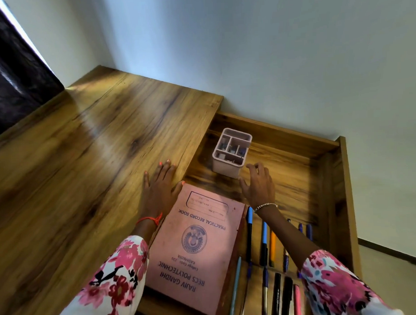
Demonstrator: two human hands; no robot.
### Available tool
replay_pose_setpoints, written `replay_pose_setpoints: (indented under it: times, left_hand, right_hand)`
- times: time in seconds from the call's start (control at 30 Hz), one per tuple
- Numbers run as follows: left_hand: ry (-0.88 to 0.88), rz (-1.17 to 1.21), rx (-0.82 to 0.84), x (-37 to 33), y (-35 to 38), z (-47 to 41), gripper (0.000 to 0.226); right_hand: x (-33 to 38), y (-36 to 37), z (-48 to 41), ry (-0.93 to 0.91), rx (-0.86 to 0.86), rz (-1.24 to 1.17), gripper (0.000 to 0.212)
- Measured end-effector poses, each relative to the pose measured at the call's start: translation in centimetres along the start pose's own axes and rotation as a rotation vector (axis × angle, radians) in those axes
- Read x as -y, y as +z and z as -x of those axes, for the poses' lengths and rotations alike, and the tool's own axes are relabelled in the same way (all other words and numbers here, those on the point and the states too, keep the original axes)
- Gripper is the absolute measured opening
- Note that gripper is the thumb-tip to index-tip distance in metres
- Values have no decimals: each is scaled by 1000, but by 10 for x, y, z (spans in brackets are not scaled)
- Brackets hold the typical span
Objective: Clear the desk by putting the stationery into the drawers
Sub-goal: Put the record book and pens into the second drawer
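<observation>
Seemingly for balance, the left hand (159, 185) is pressing flat on the tabletop (84, 150), fingers spread, while the right hand (258, 185) is hovering empty, fingers loosely apart, just beside the pink pen organiser (226, 168) in the open drawer (330, 167).

pens (276, 294) cut off below, organiser (226, 169) contents unclear

Pink divided organiser (231, 153) stands upright at the open drawer's (329, 153) back; a pink record book (198, 247) lies flat, pens (264, 245) in rows beside it
</observation>
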State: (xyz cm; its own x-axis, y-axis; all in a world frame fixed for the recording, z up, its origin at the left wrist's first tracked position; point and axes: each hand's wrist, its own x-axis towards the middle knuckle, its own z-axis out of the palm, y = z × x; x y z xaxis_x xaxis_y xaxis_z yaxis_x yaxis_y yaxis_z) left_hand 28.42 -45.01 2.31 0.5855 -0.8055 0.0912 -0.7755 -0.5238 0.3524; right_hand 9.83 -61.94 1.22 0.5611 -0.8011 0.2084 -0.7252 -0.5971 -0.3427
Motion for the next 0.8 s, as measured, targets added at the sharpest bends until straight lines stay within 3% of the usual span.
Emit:
replay_pose_setpoints:
  times: [0.47,0.63,0.8]
  left_hand:
    - [-131,17,-138,-25,4,144,57]
    - [-355,221,-157,-67,8,193,63]
    - [-413,262,-90,-127,23,237,72]
  right_hand:
    - [-75,-68,74,-121,104,11,22]
    - [-112,-91,103,-227,198,-57,22]
    - [-141,-110,127,-286,362,-102,34]
